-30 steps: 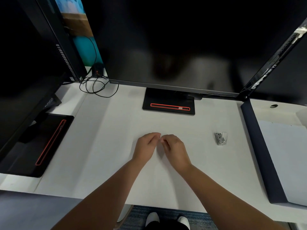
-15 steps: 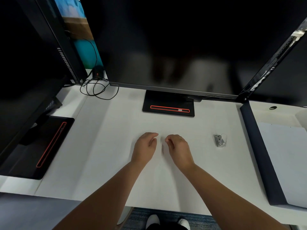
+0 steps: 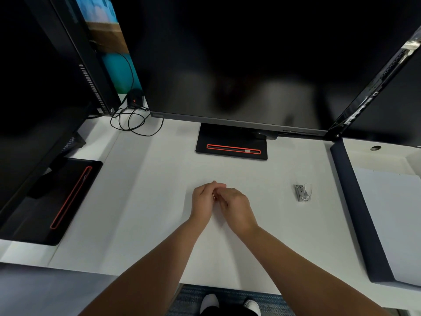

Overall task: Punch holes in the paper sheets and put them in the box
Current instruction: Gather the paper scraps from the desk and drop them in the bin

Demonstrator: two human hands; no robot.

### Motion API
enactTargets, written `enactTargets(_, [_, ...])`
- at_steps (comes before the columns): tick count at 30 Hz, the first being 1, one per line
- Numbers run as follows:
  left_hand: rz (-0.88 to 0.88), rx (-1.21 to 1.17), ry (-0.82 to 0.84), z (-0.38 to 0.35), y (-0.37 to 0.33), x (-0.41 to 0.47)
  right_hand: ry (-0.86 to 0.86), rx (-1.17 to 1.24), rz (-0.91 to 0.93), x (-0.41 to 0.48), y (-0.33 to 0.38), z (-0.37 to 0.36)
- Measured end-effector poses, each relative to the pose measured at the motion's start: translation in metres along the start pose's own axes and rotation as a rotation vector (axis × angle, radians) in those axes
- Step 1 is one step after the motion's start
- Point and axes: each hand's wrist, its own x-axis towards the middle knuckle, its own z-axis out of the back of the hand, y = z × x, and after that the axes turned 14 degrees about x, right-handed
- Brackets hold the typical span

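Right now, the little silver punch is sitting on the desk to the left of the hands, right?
Not quite. The head view shows the little silver punch sitting on the desk to the right of the left hand and right hand, not to their left.

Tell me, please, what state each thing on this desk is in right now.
Paper sheet: flat on the desk, under both hands.
Left hand: touching the other hand; grip unclear.
Right hand: curled; grip unclear.
Hole punch: standing alone, untouched.
Box: open, white paper inside.
Middle monitor: screen dark.
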Motion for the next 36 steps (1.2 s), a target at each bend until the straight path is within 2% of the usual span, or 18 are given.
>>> enactTargets(10, [0.120, -0.030, -0.048, 0.000, -0.007, -0.002, 0.018, 0.006, -0.015, 0.006, -0.007, 0.008])
enactTargets(15, [0.202, -0.178, -0.048, 0.006, -0.005, 0.001, -0.150, 0.040, -0.124, 0.007, -0.018, 0.032])
enactTargets(20, [0.218, -0.285, -0.116, 0.015, -0.002, 0.002, 0.021, -0.112, -0.243, -0.007, -0.037, 0.040])
enactTargets(29, [0.220, -0.281, -0.123, 0.011, -0.003, 0.000, 0.137, -0.128, -0.129, -0.001, -0.034, 0.023])
enactTargets(36, [0.230, -0.275, -0.119, 0.010, -0.005, 0.000, 0.056, -0.211, -0.068, -0.008, -0.037, 0.012])
